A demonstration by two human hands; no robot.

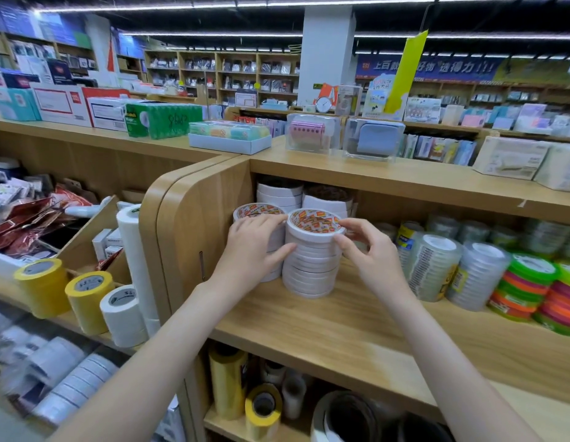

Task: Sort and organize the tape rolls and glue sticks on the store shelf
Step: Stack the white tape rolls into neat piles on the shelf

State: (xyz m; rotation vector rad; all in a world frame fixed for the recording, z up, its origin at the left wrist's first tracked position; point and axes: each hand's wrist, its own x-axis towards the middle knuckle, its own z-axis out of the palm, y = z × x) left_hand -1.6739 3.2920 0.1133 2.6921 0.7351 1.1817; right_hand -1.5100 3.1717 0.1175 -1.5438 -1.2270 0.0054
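Note:
A tall stack of white double-sided tape rolls (311, 263) with a red and yellow printed core stands on the wooden shelf (341, 327). A second like stack (256, 212) stands just behind and left of it, against the shelf's side wall. My left hand (256, 250) lies between the two stacks, thumb on the front stack's left side, fingers stretched over the rear stack's top. My right hand (365, 250) pinches the front stack's upper right edge with thumb and fingertips. More white rolls (328, 200) sit at the back. No glue sticks can be made out.
Clear tape stacks (432, 266) and neon green and orange rolls (526, 288) fill the shelf to the right. Yellow (42, 287) and white (122, 314) tape rolls stand on the lower left shelf. Big rolls (263, 409) sit on the shelf below.

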